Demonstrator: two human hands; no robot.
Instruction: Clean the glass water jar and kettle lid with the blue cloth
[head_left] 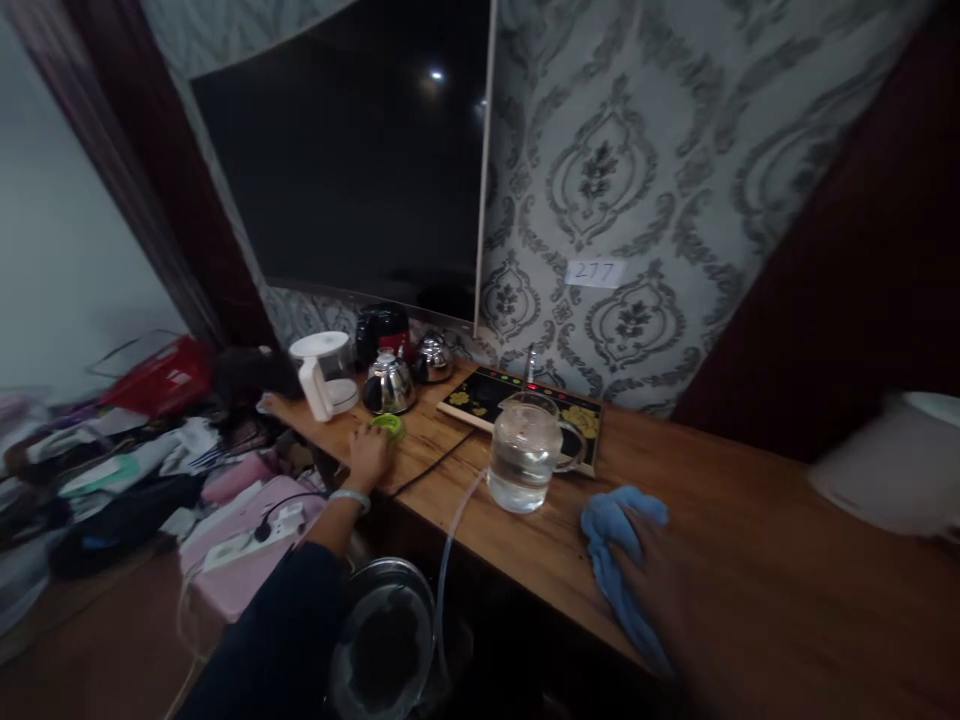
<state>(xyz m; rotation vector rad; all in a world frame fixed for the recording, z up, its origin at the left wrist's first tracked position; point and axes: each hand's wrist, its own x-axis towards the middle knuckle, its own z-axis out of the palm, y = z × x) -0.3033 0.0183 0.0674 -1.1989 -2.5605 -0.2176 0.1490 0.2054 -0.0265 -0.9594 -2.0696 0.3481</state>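
Note:
My right hand (pixel 651 575), blurred by motion, is closed on a blue cloth (pixel 622 525) that lies bunched on the wooden counter. Farther left, my left hand (pixel 369 455) has its fingers bent against the edge of a small green round dish (pixel 390 425). Between the hands stands a clear glass pitcher (pixel 523 455) with water in it, its handle toward the right. Behind the pitcher is a black cooking panel (pixel 487 392) with gold flowers and a small red light. A shiny metal kettle (pixel 388 382) stands just beyond my left hand.
A second metal kettle (pixel 433 357) and a white-handled jug (pixel 319 385) stand at the back left. A clear hose (pixel 448 545) hangs over the counter's front edge beside a round container (pixel 384 640) below. At right is a blurred white container (pixel 892 470). Clothes cover the left side.

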